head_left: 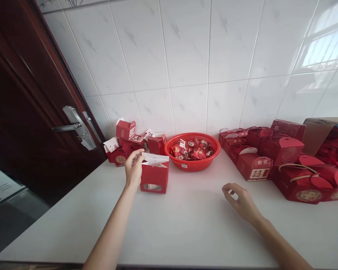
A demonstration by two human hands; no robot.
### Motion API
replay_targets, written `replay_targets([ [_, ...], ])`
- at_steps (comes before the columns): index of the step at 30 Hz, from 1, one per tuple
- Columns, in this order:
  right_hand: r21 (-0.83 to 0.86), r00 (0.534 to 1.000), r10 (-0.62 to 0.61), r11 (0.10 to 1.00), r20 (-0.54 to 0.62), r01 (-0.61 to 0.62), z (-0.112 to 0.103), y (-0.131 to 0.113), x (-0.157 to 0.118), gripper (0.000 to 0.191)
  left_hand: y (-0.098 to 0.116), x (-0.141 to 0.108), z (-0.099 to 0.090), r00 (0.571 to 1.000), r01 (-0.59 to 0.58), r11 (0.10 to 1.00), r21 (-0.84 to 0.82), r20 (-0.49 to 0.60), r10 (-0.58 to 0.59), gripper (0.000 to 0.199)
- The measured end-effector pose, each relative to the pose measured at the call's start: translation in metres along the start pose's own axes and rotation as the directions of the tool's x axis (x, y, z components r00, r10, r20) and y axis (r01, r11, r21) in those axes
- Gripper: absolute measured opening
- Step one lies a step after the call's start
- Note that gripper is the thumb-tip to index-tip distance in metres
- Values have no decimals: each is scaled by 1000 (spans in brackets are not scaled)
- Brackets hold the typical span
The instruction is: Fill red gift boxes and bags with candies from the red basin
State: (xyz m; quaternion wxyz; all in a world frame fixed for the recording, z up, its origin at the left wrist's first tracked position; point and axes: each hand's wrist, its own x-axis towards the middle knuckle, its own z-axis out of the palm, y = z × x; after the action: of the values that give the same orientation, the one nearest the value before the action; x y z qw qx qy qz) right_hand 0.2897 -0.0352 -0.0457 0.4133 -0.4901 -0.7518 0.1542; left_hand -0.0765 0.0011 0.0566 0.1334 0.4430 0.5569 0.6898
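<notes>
Red bag [154,174] upright, top open. Left hand [133,168] pinches its left top edge, arm [111,228] reaching far. Right hand [239,198] over bench [180,228], fingers curled, tips together.

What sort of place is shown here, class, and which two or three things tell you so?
Probably a room in a home, perhaps a kitchen: there is a pale tiled wall, a dark door with a lever handle, and a white tabletop holding red gift boxes.
</notes>
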Motion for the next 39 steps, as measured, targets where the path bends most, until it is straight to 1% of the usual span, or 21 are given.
replay_targets([
  [5,-3,999,36,999,31,-36,3,6,-1,22,11,-18,23,994,63,992,-111,97,-52,35],
  [11,2,998,44,999,54,-44,2,4,-1,24,12,-30,46,975,175,967,-186,170,-144,36],
  [15,85,989,66,993,131,-78,5,0,-1,27,11,-39,59,956,233,946,-224,229,-182,39],
  [18,187,974,30,980,226,-74,11,-3,1,44,11,-46,68,948,246,936,-250,263,-179,34],
  [22,322,933,-31,942,359,-93,25,-12,16,77,15,-54,78,937,238,933,-268,317,-148,16],
  [24,421,901,-102,902,422,-95,33,-19,26,81,18,-58,80,928,237,934,-268,348,-135,15],
  [26,505,881,-154,856,447,-107,43,-22,35,76,21,-60,81,919,241,934,-264,371,-133,17],
  [27,532,885,-156,839,440,-117,48,-22,38,72,23,-61,79,914,248,933,-261,382,-136,19],
  [28,542,897,-141,831,418,-122,54,-20,40,70,24,-62,77,907,253,933,-256,398,-137,21],
  [30,499,935,-77,859,346,-114,64,-14,39,64,26,-66,69,879,244,941,-234,464,-113,21],
  [32,395,965,-15,914,263,-93,71,-6,36,59,27,-72,59,829,195,959,-206,557,-49,18],
  [33,346,973,-3,935,229,-78,72,-3,34,57,27,-75,54,805,164,965,-204,593,-11,15],
  [36,301,984,-34,953,176,-21,72,0,29,60,27,-86,42,771,88,963,-256,629,96,10],
  [39,295,982,-53,956,179,-2,66,-5,29,61,28,-93,37,732,12,955,-296,654,193,10],
])
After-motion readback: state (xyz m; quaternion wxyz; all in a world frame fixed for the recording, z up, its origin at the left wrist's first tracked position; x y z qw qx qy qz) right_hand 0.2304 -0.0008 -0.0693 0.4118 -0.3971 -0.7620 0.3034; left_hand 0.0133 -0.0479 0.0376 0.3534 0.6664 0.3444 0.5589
